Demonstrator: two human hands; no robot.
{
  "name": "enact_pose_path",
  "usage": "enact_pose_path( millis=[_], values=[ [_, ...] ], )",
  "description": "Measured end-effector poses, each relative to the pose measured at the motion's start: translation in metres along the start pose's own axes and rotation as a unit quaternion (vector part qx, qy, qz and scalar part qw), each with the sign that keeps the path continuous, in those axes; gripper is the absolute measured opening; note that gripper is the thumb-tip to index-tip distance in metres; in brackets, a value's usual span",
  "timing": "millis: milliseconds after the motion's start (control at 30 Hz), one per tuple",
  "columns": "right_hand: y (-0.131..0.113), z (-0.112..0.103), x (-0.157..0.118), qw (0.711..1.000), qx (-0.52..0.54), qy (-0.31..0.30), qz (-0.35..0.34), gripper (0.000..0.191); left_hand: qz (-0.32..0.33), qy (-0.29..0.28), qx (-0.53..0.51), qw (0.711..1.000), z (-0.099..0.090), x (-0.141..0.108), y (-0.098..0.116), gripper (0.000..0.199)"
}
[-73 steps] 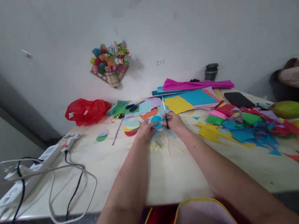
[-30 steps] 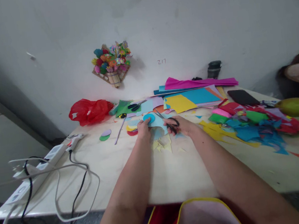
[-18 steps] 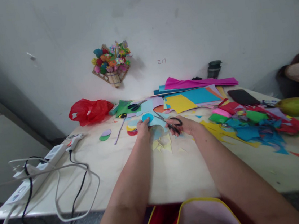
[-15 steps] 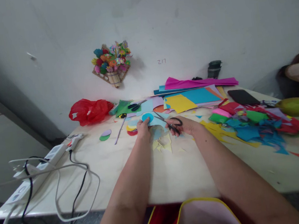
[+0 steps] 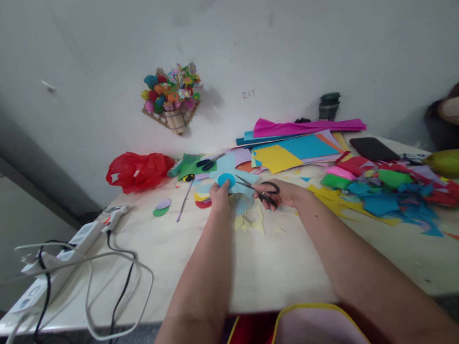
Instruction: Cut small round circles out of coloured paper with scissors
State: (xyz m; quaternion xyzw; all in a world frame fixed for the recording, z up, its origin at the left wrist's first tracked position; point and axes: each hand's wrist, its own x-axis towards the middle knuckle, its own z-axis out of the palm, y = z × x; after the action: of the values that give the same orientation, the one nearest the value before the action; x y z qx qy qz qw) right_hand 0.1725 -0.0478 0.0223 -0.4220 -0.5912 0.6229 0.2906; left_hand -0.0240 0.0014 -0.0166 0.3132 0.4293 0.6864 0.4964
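Observation:
My left hand (image 5: 219,194) pinches a blue paper circle (image 5: 226,180) together with light blue paper (image 5: 242,186) behind it. In my right hand (image 5: 279,192) are black-handled scissors (image 5: 266,190), their blades apart and pointing left at the light blue paper beside the circle. Pale yellow paper scraps (image 5: 249,222) lie on the table below my hands. Left of my left hand are yellow and red paper circles (image 5: 202,200), partly hidden. Farther left, a purple circle (image 5: 163,203) overlaps a green circle (image 5: 160,212).
Coloured paper sheets (image 5: 294,150) and a second pair of scissors (image 5: 207,164) lie at the back, near a red plastic bag (image 5: 137,171). Paper offcuts (image 5: 386,192) and a dark phone-like slab (image 5: 373,149) are on the right. A power strip (image 5: 61,265) with loose cables occupies the left.
The scissor blades have opened a little wider near the paper. Both hands have stayed almost in place.

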Motion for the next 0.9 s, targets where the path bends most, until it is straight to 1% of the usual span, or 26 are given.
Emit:
enact_pose_path(
  millis=[100,133,333,433,533,700,900],
  values=[
    [0.0,0.0,0.0,1.0,-0.003,0.002,0.006,0.039,0.031,0.022,0.051,0.998,0.001,-0.001,0.001,0.036],
    [0.0,0.0,0.001,1.0,-0.003,0.003,0.008,0.039,0.034,0.021,0.056,0.998,0.001,-0.002,0.002,0.035],
    [0.0,0.001,0.001,1.0,-0.006,0.011,0.01,0.039,0.036,0.013,0.046,0.998,0.005,-0.007,0.006,0.035],
    [-0.001,0.002,0.001,1.0,-0.007,0.015,0.02,0.038,0.02,0.006,0.026,0.999,0.004,-0.007,0.006,0.035],
    [-0.002,0.003,0.0,0.999,-0.008,0.019,0.029,0.038,-0.008,0.012,0.008,1.0,0.004,-0.007,0.006,0.039],
    [-0.003,0.007,-0.001,1.0,-0.008,0.02,0.021,0.039,-0.032,0.021,-0.055,0.998,0.008,-0.008,0.007,0.042],
    [-0.003,0.01,0.0,0.999,0.005,0.031,0.018,0.039,-0.06,-0.001,-0.054,0.997,0.01,-0.011,0.009,0.039]
  ],
)
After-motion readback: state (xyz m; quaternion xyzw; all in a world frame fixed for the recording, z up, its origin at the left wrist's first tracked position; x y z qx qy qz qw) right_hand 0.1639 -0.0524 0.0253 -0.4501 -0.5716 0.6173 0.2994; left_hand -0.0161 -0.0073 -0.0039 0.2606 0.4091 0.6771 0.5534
